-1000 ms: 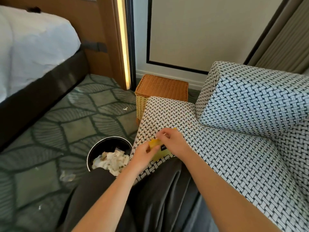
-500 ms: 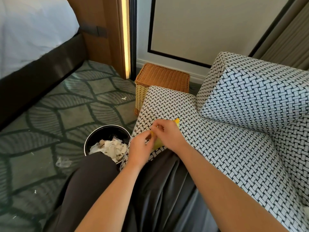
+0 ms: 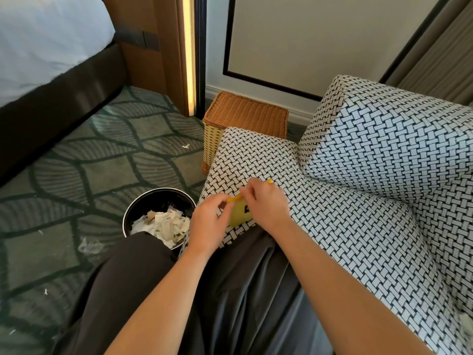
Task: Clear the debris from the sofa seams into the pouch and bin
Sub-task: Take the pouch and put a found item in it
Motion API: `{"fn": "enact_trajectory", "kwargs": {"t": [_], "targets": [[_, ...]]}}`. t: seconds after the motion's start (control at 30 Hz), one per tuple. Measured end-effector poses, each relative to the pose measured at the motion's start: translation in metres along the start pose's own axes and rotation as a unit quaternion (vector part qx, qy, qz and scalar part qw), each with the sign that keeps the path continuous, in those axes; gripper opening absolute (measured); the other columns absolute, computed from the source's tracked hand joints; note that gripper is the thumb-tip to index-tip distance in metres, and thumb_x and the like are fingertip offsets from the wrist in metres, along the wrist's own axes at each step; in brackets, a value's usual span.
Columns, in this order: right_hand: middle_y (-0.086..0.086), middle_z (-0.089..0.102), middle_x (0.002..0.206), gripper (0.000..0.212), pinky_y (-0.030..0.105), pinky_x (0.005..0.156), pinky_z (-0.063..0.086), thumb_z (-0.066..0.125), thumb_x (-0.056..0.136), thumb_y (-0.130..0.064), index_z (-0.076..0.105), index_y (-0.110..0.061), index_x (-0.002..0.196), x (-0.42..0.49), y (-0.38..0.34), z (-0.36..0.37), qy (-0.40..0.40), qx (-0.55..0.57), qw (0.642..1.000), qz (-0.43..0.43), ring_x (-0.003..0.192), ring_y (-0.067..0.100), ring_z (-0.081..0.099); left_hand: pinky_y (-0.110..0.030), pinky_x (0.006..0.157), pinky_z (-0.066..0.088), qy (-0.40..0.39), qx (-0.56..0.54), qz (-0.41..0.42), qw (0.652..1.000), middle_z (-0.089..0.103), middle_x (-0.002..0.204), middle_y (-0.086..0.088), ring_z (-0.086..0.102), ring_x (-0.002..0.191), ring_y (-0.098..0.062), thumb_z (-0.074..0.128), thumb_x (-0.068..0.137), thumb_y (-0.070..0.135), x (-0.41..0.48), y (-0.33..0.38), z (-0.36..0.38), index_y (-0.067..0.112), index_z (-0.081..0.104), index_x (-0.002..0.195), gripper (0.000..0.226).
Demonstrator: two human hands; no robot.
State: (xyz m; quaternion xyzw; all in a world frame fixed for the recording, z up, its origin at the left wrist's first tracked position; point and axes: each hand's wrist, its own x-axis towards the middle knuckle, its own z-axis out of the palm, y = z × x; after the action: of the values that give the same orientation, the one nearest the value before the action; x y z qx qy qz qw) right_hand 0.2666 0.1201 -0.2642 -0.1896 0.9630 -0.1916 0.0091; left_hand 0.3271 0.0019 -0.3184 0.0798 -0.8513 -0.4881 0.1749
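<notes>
Starting nearest, a dark garment covers the person's lap and hangs against the front of the sofa seat. Anything that slips from the fingers could vanish into its folds. At the near right edge of the seat a pale patch shows, too blurred to identify; if it is debris, it is easy to miss out there.

Just beyond the lap, both hands work on the yellow pouch, which lies on the seat's left front edge. The left hand pinches the pouch's top strip at its left end, and the right hand pinches the same strip from above. Whether the mouth is open cannot be told. So close to the edge, a hard tug could pull the pouch off the seat and spill its contents.

Left of the hands, on the floor, the bin is heaped with paper scraps. Another careless drop could tip pieces over its rim onto the carpet, where a clear wrapper and a white fleck lie loose.

Farther off, the seam under the back cushion is deep and shadowed, so bits there could be missed. The wicker basket stands at the seat's far end.
</notes>
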Motion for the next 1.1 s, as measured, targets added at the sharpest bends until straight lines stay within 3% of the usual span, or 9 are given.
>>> {"fn": "enact_trajectory", "kwargs": {"t": [0.1,0.23,0.33,0.43,0.57,0.67,0.8,0.93,1.1], "targets": [[0.003,0.054,0.07,0.027,0.023,0.047,0.029,0.042,0.096,-0.035,0.048,-0.013,0.082,0.008,0.015,-0.004,0.053,0.019,0.989,0.135,0.063,0.021,0.051,-0.028,0.075,0.048,0.009,0.013,-0.006,1.0,0.065,0.086,0.008,0.058,0.084,-0.008,0.056,0.09,0.024,0.001,-0.003,0.001,0.017,0.068,0.088,0.014],[0.006,0.056,0.078,0.033,0.024,0.054,0.035,0.037,0.097,-0.037,0.054,-0.01,0.094,0.015,0.036,-0.011,0.093,0.054,0.954,0.281,0.068,0.024,0.052,-0.028,0.072,0.048,0.017,0.014,0.008,1.0,0.065,0.088,0.009,0.058,0.085,-0.009,0.058,0.089,0.024,0.001,0.0,0.003,0.017,0.068,0.09,0.012],[0.0,0.049,0.066,0.03,0.023,0.051,0.033,0.037,0.097,-0.037,0.051,-0.013,0.09,0.015,0.042,-0.011,0.121,0.073,0.94,0.312,0.063,0.021,0.048,-0.027,0.074,0.049,0.001,0.018,0.028,0.999,0.063,0.094,0.01,0.058,0.087,-0.006,0.056,0.09,0.026,0.0,0.002,0.006,0.019,0.065,0.1,0.014],[-0.005,0.046,0.059,0.027,0.022,0.048,0.029,0.042,0.095,-0.036,0.048,-0.015,0.081,0.014,0.038,-0.01,0.148,0.085,0.954,0.247,0.059,0.019,0.049,-0.016,0.081,0.041,-0.019,-0.008,0.051,0.998,0.055,0.108,0.015,0.054,0.095,-0.001,0.055,0.091,0.022,-0.002,0.002,0.005,0.024,0.055,0.113,0.022],[0.001,0.052,0.06,0.026,0.027,0.051,0.038,0.043,0.095,-0.029,0.051,-0.013,0.078,0.012,0.03,-0.01,0.148,0.092,0.973,0.149,0.055,0.02,0.05,-0.026,0.086,0.045,-0.041,0.015,0.084,0.996,0.054,0.108,0.01,0.051,0.101,-0.007,0.049,0.094,0.02,-0.001,0.002,0.004,0.018,0.058,0.109,0.018],[-0.005,0.04,0.055,0.023,0.024,0.045,0.026,0.041,0.095,-0.013,0.048,-0.01,0.074,0.008,0.02,-0.008,0.158,0.116,0.98,0.031,0.046,0.01,0.036,-0.031,0.084,0.047,-0.041,0.0,0.061,0.997,0.054,0.103,0.011,0.05,0.099,-0.006,0.045,0.095,0.023,-0.001,0.005,0.006,0.019,0.059,0.103,0.017],[0.008,0.055,0.081,0.014,0.035,0.058,0.044,0.045,0.093,-0.007,0.057,-0.001,0.089,0.007,0.01,-0.003,0.068,0.079,0.99,-0.091,0.066,0.021,0.051,-0.036,0.081,0.049,-0.06,0.007,0.062,0.996,0.056,0.102,0.007,0.051,0.097,-0.01,0.047,0.095,0.023,0.0,0.003,0.007,0.017,0.06,0.103,0.016],[0.011,0.06,0.092,0.012,0.032,0.071,0.048,0.052,0.089,-0.004,0.06,-0.001,0.098,0.008,0.011,0.0,0.047,0.095,0.989,-0.104,0.08,0.02,0.055,-0.036,0.08,0.049,-0.066,0.001,0.059,0.996,0.059,0.104,0.004,0.053,0.098,-0.011,0.049,0.094,0.021,0.0,0.002,0.007,0.016,0.061,0.104,0.017],[0.01,0.062,0.089,0.014,0.022,0.072,0.045,0.058,0.086,-0.001,0.062,0.0,0.099,0.01,0.014,0.001,0.062,0.128,0.985,-0.095,0.079,0.013,0.054,-0.033,0.078,0.049,-0.061,-0.003,0.068,0.996,0.059,0.103,0.006,0.053,0.095,-0.009,0.05,0.093,0.02,0.0,0.001,0.007,0.017,0.061,0.103,0.015]]}}
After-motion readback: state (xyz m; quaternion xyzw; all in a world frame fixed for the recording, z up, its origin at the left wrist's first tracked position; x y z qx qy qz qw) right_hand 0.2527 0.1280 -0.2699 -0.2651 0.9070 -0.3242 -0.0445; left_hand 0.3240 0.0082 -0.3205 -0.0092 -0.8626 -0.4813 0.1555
